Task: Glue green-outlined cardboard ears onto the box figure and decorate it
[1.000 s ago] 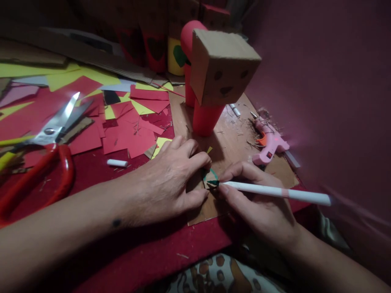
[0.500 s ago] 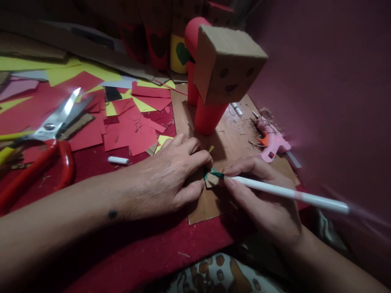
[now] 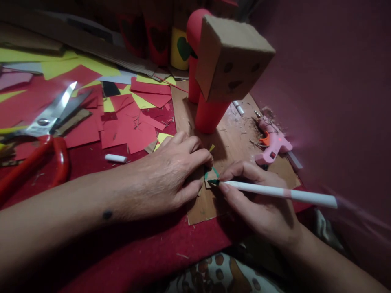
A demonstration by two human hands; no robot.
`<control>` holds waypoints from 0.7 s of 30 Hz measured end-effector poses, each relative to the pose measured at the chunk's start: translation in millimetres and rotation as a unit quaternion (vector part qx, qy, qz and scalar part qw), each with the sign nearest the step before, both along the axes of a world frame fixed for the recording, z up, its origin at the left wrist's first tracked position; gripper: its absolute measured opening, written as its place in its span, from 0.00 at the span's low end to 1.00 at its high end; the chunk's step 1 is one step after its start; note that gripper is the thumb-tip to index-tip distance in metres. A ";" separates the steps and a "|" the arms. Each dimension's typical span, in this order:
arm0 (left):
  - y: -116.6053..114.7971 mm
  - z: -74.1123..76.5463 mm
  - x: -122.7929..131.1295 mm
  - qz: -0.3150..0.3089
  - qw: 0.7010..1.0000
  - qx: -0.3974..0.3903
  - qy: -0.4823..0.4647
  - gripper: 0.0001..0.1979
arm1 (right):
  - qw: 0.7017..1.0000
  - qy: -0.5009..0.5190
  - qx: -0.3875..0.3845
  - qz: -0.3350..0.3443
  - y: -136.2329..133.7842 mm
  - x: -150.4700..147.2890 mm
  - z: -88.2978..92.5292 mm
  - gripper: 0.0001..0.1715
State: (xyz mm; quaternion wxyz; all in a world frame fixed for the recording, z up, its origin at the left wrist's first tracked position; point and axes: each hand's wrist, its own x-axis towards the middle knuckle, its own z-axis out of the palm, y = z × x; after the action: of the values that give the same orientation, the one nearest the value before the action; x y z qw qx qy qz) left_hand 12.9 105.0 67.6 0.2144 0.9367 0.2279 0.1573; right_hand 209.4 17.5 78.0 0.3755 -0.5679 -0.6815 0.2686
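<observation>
My right hand [image 3: 262, 203] is closed around a white green-tipped felt-tip pen [image 3: 275, 190], gripped near its tip. The tip touches a small piece of cardboard [image 3: 210, 176], where a curved green line shows. My left hand [image 3: 180, 171], its fingers curled, presses that piece at its left edge; part of it is hidden under the fingers. Under both lies a brown board [image 3: 198, 211]. Just beyond the hands stands a red paper tube [image 3: 210, 116] topped with a cardboard box head [image 3: 235, 53] that has a drawn face.
Red-handled scissors [image 3: 45, 126] lie open on the left among red paper scraps [image 3: 128, 126]. A white cap [image 3: 116, 158] rests near my left wrist. To the right sits a pink glue gun [image 3: 276, 146]. A yellow tube [image 3: 179, 49] with a green heart stands behind.
The pen tip has moved down and slightly left on the small cardboard, and more green line shows. My left hand stays on the piece. The view has shifted slightly.
</observation>
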 end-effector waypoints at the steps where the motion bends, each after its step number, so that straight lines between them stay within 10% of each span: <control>1: -0.2 -0.2 0.3 0.000 1.000 0.002 0.000 0.07 | 1.000 0.000 -0.001 0.000 0.2 -0.1 0.1 0.06; 21: -0.2 -0.1 1.6 0.003 1.000 0.024 0.002 0.06 | 0.999 -0.032 0.002 0.020 1.9 1.7 -1.5 0.06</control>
State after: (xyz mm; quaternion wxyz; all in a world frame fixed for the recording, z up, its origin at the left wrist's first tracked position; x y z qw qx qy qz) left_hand 14.5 104.7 67.6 0.1913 0.9412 0.2271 0.1610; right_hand 211.1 19.5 76.5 0.3492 -0.5616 -0.7051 0.2560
